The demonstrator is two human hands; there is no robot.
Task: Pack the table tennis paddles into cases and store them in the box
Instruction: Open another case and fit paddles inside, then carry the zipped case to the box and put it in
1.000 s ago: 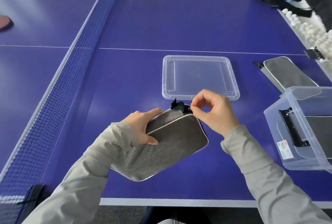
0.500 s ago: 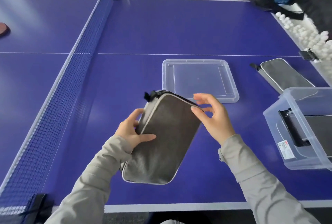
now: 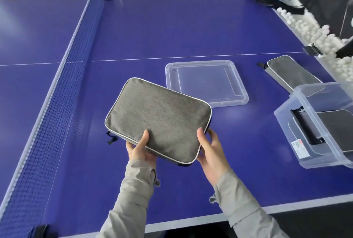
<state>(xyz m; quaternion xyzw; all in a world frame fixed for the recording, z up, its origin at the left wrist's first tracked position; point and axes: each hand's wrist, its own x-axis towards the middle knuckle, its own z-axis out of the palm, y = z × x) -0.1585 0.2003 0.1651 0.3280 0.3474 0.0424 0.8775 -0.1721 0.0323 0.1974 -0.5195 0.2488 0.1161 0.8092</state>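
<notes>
Under the case (image 3: 158,117), the fingers of the left hand (image 3: 140,152) and right hand (image 3: 211,153) are hidden. The right edge cuts the box (image 3: 294,132); its label (image 3: 299,149) is too small to read.

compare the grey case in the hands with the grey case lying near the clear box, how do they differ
The held case is off the table, tilted, gripped at its near edge by the left hand and right hand; the lying case rests flat on it, untouched. The held case shows whole; the lying case is partly hidden behind the clear box. Both are grey fabric with pale piping.
</notes>
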